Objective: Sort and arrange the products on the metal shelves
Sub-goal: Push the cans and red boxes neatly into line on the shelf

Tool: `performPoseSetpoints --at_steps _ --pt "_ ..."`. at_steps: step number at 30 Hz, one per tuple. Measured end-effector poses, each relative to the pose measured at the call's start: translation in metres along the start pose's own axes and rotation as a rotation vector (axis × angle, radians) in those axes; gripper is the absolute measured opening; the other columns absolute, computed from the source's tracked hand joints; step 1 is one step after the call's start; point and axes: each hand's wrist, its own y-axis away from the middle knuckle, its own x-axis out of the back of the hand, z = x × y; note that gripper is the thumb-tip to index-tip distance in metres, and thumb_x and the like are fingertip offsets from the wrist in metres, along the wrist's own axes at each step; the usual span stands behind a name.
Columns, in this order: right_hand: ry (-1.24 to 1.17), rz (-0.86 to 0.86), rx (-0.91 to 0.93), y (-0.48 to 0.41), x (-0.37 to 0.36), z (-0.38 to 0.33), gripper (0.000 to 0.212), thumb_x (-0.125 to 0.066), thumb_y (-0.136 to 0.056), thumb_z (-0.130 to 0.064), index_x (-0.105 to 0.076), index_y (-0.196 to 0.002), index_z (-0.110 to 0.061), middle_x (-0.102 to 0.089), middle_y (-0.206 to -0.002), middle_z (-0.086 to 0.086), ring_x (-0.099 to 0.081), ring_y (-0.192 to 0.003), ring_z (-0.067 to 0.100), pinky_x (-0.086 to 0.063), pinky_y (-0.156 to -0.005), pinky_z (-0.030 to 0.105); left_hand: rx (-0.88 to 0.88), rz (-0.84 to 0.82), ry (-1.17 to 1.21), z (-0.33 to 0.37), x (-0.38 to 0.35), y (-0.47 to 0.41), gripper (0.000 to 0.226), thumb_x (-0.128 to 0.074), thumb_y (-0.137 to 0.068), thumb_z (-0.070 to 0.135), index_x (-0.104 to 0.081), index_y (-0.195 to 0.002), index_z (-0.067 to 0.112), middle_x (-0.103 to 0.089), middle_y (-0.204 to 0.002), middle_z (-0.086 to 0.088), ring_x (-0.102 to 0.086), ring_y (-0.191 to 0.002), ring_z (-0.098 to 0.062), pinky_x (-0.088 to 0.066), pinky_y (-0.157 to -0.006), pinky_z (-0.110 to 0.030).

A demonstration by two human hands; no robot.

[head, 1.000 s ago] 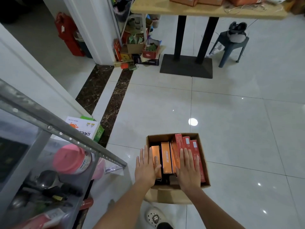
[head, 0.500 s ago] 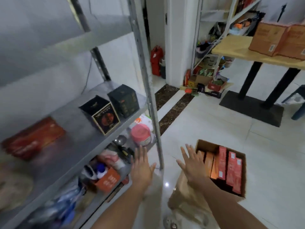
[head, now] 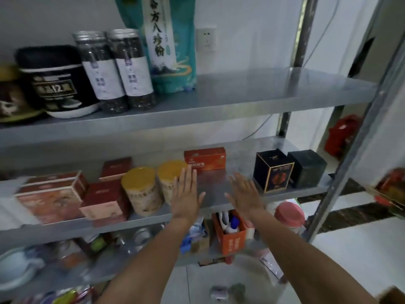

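Note:
Metal shelves (head: 263, 93) fill the view. My left hand (head: 185, 194) and my right hand (head: 244, 194) are both flat and empty, fingers straight, raised in front of a bare stretch of the middle shelf (head: 213, 185). Just behind that gap lies an orange-red box (head: 205, 159). Left of my left hand stand two yellow-lidded tubs (head: 142, 189), with dark red boxes (head: 105, 198) further left. To the right of my right hand sit two black boxes (head: 274, 170). The top shelf holds two clear jars (head: 114, 71), a black tub (head: 57, 82) and a teal bag (head: 166, 42).
The lower shelf carries an orange holder with bottles (head: 232, 235), a pink-lidded jar (head: 289, 216) and blurred clutter. A steel upright (head: 350, 154) stands at the right. White tiled floor (head: 350, 249) lies to the right, with a cardboard corner (head: 392, 296) at the bottom right.
My view has swung up from the cardboard box on the floor to the shelves. Both hands left the box empty and rose to the middle shelf.

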Motion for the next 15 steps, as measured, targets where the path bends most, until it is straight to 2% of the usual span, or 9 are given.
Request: performPoseSetpoints --at_steps 2,4,6,8,11,15 --pt "0.040 0.000 0.068 -0.026 0.005 -0.008 0.066 -0.032 -0.103 -0.048 -0.006 -0.157 -0.018 0.001 -0.164 0.008 -0.001 -0.151 0.022 0.000 -0.120 0.041 0.036 0.034 -0.027 -0.013 0.010 -0.017 0.073 -0.027 -0.100 0.050 -0.001 -0.155 0.009 0.002 -0.162 -0.010 0.003 -0.150 -0.028 0.002 -0.120 -0.044" --pt "0.087 -0.007 0.107 -0.048 0.008 -0.012 0.068 -0.033 -0.102 -0.048 -0.005 -0.157 -0.019 0.004 -0.164 0.006 0.000 -0.151 0.022 -0.004 -0.120 0.042 0.083 -0.014 0.009 -0.024 0.012 -0.029 0.072 -0.027 -0.101 0.050 0.000 -0.155 0.010 0.004 -0.163 -0.010 0.006 -0.150 -0.027 0.008 -0.119 -0.042" --pt "0.098 -0.055 0.129 -0.071 0.012 -0.012 0.069 -0.032 -0.103 -0.049 -0.003 -0.157 -0.019 0.008 -0.164 0.005 0.004 -0.151 0.022 -0.004 -0.120 0.042 0.113 -0.084 0.014 -0.033 0.008 -0.035 0.071 -0.023 -0.102 0.050 0.001 -0.156 0.012 0.005 -0.163 -0.010 0.006 -0.151 -0.025 0.007 -0.120 -0.043" --pt "0.126 -0.120 0.152 -0.092 0.014 -0.010 0.070 -0.030 -0.103 -0.049 0.003 -0.157 -0.018 0.014 -0.163 0.006 0.008 -0.151 0.023 -0.001 -0.120 0.042 0.125 -0.132 0.009 -0.037 0.006 -0.038 0.068 -0.020 -0.102 0.049 -0.004 -0.156 0.012 -0.003 -0.164 -0.008 0.001 -0.151 -0.023 0.004 -0.122 -0.042" --pt "0.143 -0.176 0.169 -0.117 0.010 -0.002 0.072 -0.030 -0.103 -0.048 0.008 -0.156 -0.016 0.020 -0.162 0.009 0.013 -0.150 0.025 0.000 -0.120 0.044 0.135 -0.108 0.012 -0.037 0.007 -0.039 0.064 -0.022 -0.103 0.047 -0.013 -0.156 0.013 -0.014 -0.163 -0.006 -0.010 -0.150 -0.022 0.000 -0.122 -0.039" --pt "0.119 -0.188 0.158 -0.144 0.003 0.005 0.077 -0.033 -0.102 -0.050 0.011 -0.155 -0.018 0.020 -0.162 0.010 0.015 -0.150 0.026 0.002 -0.120 0.047 0.146 -0.054 0.019 -0.038 0.003 -0.039 0.061 -0.025 -0.104 0.045 -0.018 -0.155 0.014 -0.019 -0.162 -0.005 -0.015 -0.150 -0.022 -0.004 -0.121 -0.036"
